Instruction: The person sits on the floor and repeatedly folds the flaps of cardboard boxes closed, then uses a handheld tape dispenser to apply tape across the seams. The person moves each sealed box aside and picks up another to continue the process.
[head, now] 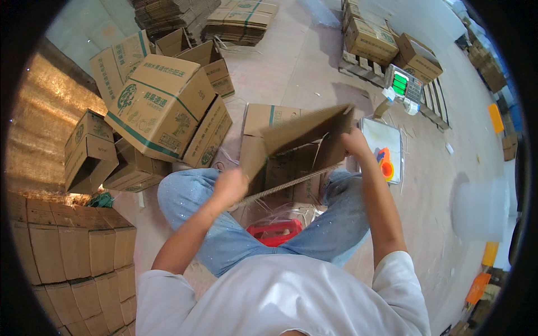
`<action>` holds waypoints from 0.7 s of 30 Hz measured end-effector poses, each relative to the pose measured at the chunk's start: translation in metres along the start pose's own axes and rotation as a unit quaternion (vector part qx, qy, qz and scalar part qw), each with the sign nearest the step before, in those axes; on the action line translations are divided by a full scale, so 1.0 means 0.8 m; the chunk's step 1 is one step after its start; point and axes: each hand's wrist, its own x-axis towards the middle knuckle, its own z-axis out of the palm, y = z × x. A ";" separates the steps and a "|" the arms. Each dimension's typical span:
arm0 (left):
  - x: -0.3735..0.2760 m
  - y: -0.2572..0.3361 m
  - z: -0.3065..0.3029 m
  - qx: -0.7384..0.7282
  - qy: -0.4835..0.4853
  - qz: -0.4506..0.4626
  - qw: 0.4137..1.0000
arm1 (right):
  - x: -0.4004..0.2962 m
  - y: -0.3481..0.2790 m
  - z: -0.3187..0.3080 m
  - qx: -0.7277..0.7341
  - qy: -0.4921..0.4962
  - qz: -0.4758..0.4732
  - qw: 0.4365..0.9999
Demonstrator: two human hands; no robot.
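Note:
My left hand (232,187) grips the left side of an unfolded cardboard box (309,126), a little blurred. On its right side, my right hand (354,143) holds the upper right edge. The box is tilted over my knees, its opening showing a dark inside. Below and behind it lies another cardboard piece with a green stripe (260,119), partly hidden. To the right of my right hand, an orange tape dispenser (386,167) rests on the metal platform of a scale (377,132). A red plastic object (275,232) lies between my legs.
Several open cardboard boxes (157,111) are heaped at the left, with flattened cartons (239,21) stacked behind. Packed cartons (73,248) form a wall at lower left. A wooden pallet (365,69) with boxes stands at upper right, near the scale's lit display (400,83). Strap scraps lie about the floor.

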 end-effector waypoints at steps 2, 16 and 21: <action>0.041 -0.002 -0.013 -0.026 0.110 -0.024 0.993 | -0.008 0.006 0.002 -0.232 -0.024 -0.104 0.967; 0.091 0.090 -0.014 0.065 -0.239 0.161 0.955 | -0.008 -0.024 0.050 -0.370 -0.314 0.045 0.873; 0.081 0.078 -0.002 0.055 -0.122 0.184 0.974 | 0.027 -0.013 0.030 -0.416 -0.330 -0.070 0.844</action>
